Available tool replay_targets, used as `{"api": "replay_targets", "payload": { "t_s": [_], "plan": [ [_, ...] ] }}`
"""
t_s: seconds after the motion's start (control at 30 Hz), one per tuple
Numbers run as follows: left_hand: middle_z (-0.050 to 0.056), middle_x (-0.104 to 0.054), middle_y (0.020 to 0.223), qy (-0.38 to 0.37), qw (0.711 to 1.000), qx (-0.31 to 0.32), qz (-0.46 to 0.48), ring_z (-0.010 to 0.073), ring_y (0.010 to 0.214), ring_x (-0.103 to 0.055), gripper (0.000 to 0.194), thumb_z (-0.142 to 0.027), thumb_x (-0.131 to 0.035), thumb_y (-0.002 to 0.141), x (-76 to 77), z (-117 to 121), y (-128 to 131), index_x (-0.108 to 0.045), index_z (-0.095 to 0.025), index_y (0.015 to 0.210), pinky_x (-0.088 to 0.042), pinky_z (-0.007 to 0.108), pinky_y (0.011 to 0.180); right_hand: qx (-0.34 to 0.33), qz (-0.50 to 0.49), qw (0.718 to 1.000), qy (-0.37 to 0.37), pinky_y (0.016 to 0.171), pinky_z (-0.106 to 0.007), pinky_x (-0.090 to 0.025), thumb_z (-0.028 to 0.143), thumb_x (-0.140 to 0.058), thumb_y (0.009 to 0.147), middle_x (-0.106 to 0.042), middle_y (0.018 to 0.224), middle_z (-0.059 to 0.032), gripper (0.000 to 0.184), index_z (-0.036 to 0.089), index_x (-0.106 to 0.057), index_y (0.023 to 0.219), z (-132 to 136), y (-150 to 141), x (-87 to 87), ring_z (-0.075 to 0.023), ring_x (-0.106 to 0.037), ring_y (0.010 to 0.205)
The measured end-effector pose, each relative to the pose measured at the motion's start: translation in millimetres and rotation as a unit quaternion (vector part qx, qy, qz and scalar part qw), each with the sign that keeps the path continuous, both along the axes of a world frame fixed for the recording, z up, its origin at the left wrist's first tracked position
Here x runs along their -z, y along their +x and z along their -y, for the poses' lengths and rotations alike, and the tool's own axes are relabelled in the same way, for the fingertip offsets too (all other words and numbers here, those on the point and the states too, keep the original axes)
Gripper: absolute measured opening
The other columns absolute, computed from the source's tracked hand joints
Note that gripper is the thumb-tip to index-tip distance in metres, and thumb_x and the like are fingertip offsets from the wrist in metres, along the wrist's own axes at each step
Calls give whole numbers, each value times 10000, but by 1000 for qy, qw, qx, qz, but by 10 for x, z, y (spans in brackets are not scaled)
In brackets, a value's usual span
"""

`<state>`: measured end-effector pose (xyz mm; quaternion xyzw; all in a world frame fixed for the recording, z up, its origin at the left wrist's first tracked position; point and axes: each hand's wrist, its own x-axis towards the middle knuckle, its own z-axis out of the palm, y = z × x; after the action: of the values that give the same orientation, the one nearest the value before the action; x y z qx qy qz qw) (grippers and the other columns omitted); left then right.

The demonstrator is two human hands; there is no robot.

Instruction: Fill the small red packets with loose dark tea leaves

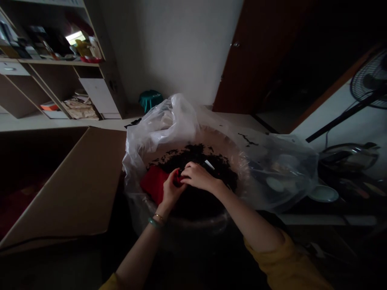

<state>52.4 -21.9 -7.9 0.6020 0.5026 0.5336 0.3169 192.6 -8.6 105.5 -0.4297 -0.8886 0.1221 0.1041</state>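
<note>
Red cloth (152, 183) is pinched by the left hand (171, 189) and right hand (197, 176); dark scraps (193, 154) beneath them could cling if edges were dragged.

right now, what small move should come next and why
Perhaps ease the right hand back slightly while the left hand steadies the red cloth: the hands crowd together at its end, above dark scraps, largely hiding what lies between them.
</note>
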Motion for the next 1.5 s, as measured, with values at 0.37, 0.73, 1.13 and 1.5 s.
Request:
{"api": "replay_targets", "payload": {
  "t_s": [0.37,0.73,1.13,1.5],
  "plan": [
    [29,-685,734,-140,973,112,143,161,646,-651,448,-429,-699,697,-188,79,16,-611,-122,1012,-516,256,609,90,-220,971,3,858,-304,-449,372,-680,793,-671,966,-69,234,202,-712,950,-173,170,21,-182,-601,940],
    [83,-697,938,-233,918,255,197,204,732,-691,655,-355,-835,566,-246,114,-13,-570,-118,1115,-542,291,677,68,-134,978,-148,557,-218,-330,338,-596,843,-645,643,14,217,165,-725,820,-136,210,-15,-102,-506,579],
    [65,-680,882,-238,918,239,209,155,629,-654,773,-404,-826,561,-283,146,0,-481,-114,1189,-536,271,606,77,-171,970,-155,629,-232,-416,369,-671,771,-680,774,-8,235,171,-690,896,-89,237,-34,-134,-587,682],
    [55,-679,893,-178,947,232,131,169,759,-634,648,-310,-847,510,-192,91,24,-598,-99,1069,-509,240,652,54,-66,969,-232,523,-199,-335,200,-684,647,-583,593,45,82,146,-649,698,-55,209,-137,-101,-501,569]
  ]
}}
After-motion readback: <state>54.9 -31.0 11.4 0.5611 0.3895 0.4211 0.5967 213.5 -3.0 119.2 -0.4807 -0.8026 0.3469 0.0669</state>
